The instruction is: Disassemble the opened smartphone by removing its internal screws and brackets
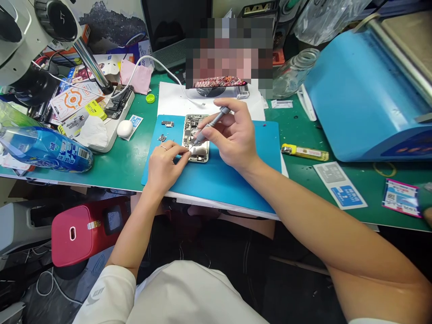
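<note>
An opened smartphone [201, 154] lies on a blue mat [216, 184], its inner parts exposed. My right hand [236, 135] is closed round a grey precision screwdriver [213, 123], whose tip points down to the left at the phone's lower left part. Beside that tip, my left hand [167, 164] has thumb and index finger together at the phone's left edge; whether a small piece is between them is hidden. Left of the phone, two small phone parts rest on the mat: a flat metal-and-black one [168, 123] and a smaller one [162, 137].
A blue bottle [47, 148] lies at the left, near a white earbud case [124, 129]. A microscope [37, 45] overhangs the left back. A yellow lighter-like tube [305, 152] and a large blue machine [364, 99] are on the right. A glass jar [294, 72] leans behind.
</note>
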